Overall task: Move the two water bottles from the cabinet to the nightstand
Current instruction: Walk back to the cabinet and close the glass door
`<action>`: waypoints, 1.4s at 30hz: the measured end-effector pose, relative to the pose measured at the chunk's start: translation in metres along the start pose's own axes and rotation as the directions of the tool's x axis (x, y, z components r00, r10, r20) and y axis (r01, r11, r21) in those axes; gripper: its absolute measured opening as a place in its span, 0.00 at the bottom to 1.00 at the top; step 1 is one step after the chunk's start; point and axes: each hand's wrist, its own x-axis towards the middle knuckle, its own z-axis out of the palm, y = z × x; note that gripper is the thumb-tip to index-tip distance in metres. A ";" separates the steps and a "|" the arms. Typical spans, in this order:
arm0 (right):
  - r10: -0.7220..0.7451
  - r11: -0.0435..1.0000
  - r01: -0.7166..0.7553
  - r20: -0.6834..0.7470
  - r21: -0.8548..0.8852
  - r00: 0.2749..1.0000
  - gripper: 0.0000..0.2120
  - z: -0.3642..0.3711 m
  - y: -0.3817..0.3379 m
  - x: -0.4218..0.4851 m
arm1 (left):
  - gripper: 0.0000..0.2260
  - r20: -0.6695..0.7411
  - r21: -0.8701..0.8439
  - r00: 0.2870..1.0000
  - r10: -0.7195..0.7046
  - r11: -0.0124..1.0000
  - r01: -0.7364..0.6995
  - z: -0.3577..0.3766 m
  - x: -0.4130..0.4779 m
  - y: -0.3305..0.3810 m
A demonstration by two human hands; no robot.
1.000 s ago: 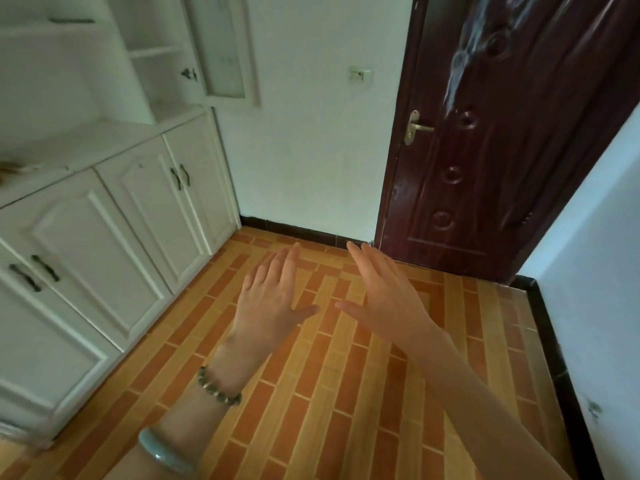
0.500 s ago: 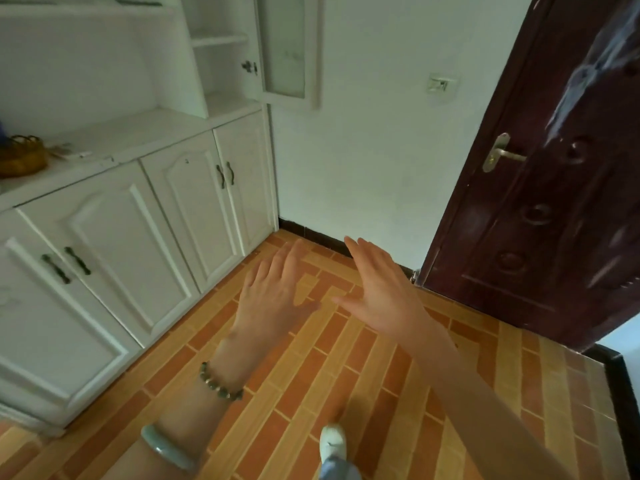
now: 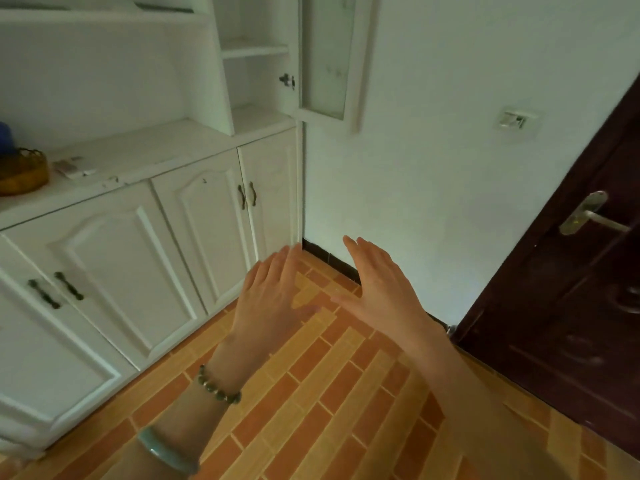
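My left hand [image 3: 270,299] and my right hand [image 3: 381,289] are held out in front of me, side by side, palms down over the tiled floor, fingers spread and holding nothing. The white cabinet [image 3: 145,258] fills the left side, its lower doors closed. Its counter [image 3: 145,147] runs along the upper left. A blue object [image 3: 5,138] shows at the far left edge above a basket; I cannot tell what it is. No water bottle and no nightstand can be made out.
A woven yellow basket [image 3: 20,169] and some small flat items [image 3: 71,168] sit on the counter. An upper glass door [image 3: 327,57] hangs open beside shelves. A dark brown door [image 3: 568,271] with a metal handle [image 3: 585,214] is at right. Orange tiled floor [image 3: 329,393] lies below.
The view has swung left and up: more of the cabinet, its counter and the basket came in, and the dark door slid to the right edge. Both hands stay open and side by side.
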 end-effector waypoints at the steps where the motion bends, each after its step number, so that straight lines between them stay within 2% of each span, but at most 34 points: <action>1: -0.003 1.000 0.003 0.006 0.003 1.000 0.41 0.001 0.006 0.011 | 0.44 0.006 0.001 1.000 -0.006 1.000 0.006 0.004 0.011 -0.001; 10: -0.011 0.999 0.009 0.024 0.044 1.000 0.39 0.018 0.056 0.119 | 0.44 0.021 -0.012 0.999 -0.039 0.999 0.040 0.046 0.118 -0.028; 13: -0.015 0.999 0.014 0.022 0.052 1.000 0.39 0.028 0.074 0.169 | 0.43 -0.017 -0.029 0.998 -0.055 0.998 0.055 0.062 0.163 -0.052; 23: -0.029 1.000 0.029 0.016 -0.006 0.999 0.39 0.036 0.135 0.361 | 0.42 -0.055 0.074 0.997 -0.052 0.996 0.056 0.114 0.343 -0.113; 29: -0.049 0.999 0.049 -0.018 -0.007 0.999 0.38 0.038 0.163 0.440 | 0.43 -0.023 0.087 0.999 -0.039 0.995 0.041 0.137 0.426 -0.131; 42: -0.137 0.991 0.136 -0.086 -0.016 0.987 0.38 0.032 0.245 0.590 | 0.40 -0.163 0.111 0.986 -0.023 0.993 0.042 0.180 0.581 -0.135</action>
